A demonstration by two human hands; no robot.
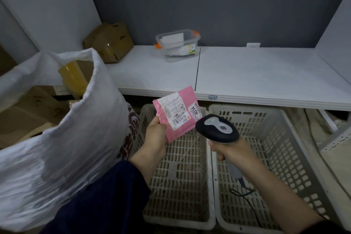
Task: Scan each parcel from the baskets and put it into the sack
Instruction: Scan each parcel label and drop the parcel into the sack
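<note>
Pink parcel (175,114) is held up in the left hand (155,131), thumb and fingers pinching its lower-left corner, label side facing the camera. It hangs above the left basket (180,176), not in the sack (57,119) yet.

Right hand (226,148) is wrapped tight round the grip of the scanner (216,128). The scanner head sits just right of the parcel and slightly below it, nose aimed at the label (173,112). Its cable (245,195) trails down behind the right wrist into the right basket (275,148).

Step, my read: scanning. Barcode (180,119) is on the label's lower edge, close to the scanner nose. No beam or indicator shows, so I can't tell whether the read has fired.

Next move calls for:
- keeping the label flat and square to the scanner until the read registers
- then swinging the left hand further left, over the sack mouth, and letting go
- the sack rim stands higher than the left hand, so the parcel has to go up and over it

I spot no other parcel in the parts of the baskets that show, so this is probably near the end.

Beyond both hands, on the white surface (247,74): a clear lidded tub (177,43) and a cardboard box (108,42). Neither is involved.
</note>
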